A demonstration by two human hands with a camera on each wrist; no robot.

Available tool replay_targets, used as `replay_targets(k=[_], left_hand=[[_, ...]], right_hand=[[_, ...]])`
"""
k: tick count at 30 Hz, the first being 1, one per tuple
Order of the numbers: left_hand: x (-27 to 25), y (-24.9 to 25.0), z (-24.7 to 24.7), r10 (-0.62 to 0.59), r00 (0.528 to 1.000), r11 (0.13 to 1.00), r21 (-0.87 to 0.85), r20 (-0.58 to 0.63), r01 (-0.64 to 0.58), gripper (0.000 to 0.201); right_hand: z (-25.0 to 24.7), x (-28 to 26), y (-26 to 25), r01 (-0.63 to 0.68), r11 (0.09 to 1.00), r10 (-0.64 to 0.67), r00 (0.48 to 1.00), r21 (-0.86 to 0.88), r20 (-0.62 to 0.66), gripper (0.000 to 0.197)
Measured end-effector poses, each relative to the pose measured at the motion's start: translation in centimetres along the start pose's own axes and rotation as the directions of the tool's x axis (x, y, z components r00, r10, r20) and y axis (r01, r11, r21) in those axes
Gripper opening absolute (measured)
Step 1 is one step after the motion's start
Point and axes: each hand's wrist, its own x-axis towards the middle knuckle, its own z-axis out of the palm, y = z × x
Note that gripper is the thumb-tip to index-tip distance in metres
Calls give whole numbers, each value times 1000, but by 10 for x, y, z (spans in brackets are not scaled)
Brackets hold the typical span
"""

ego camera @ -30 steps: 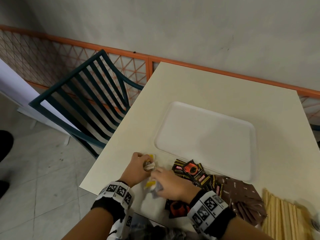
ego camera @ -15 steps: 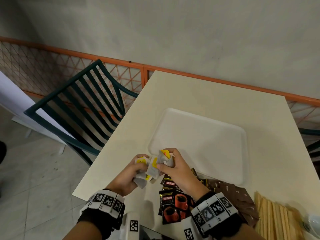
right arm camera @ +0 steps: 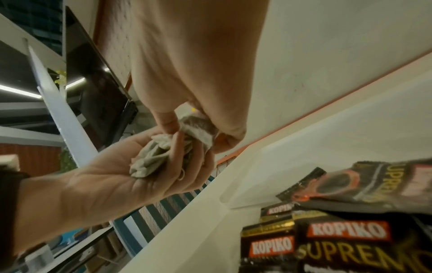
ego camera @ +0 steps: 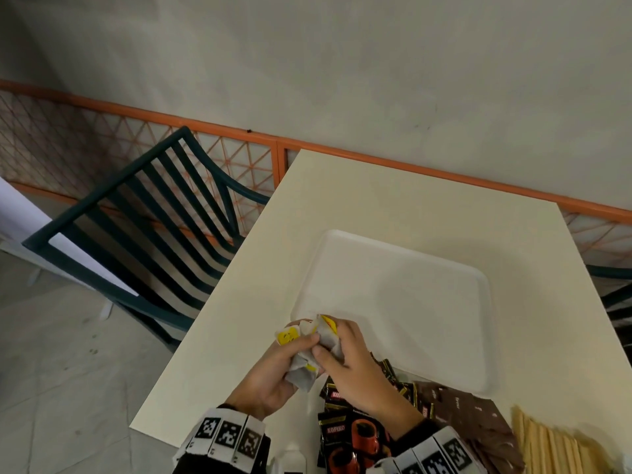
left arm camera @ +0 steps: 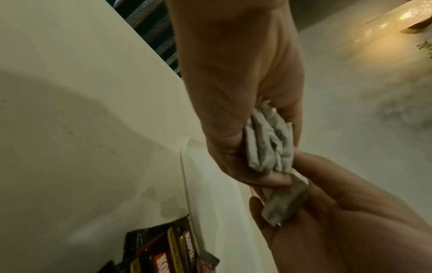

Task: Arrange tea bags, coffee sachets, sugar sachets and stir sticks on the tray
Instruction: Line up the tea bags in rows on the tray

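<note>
Several tea bags [ego camera: 301, 366] are bunched in the left hand [ego camera: 273, 381] above the tray's [ego camera: 403, 302] near corner; one is pinched by the right hand [ego camera: 352, 367]. Light, soft, tearable; best taken by the paper edges.

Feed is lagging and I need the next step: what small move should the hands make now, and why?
Probably the right hand should pull one tea bag free of the bunch in the left hand and lay it on the tray, which holds nothing yet.

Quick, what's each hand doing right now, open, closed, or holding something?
Left hand: closed around a bunch of tea bags.
Right hand: pinching one tea bag at the top of that bunch.
</note>
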Motion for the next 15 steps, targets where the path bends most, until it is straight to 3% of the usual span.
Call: replay_targets(k=[4,9,11,15], left_hand=[[12,11,-10,25,1000,997,-76,1,-25,10],[28,17,-21,-2,1000,986,-167,-3,1,30],[32,20,-26,8,1000,976,-218,10,-6,33],[43,25,-35,8,1000,974,-226,29,-1,63]], right_hand=[[-6,9,-7,-27,993,33,998,115,-46,30],[-13,18,-9,-168,942,215,966,290,-140,23],[-16,23,-10,-200,847,312,937,493,-156,15],[-25,31,-13,-187,583,424,900,791,-99,14]])
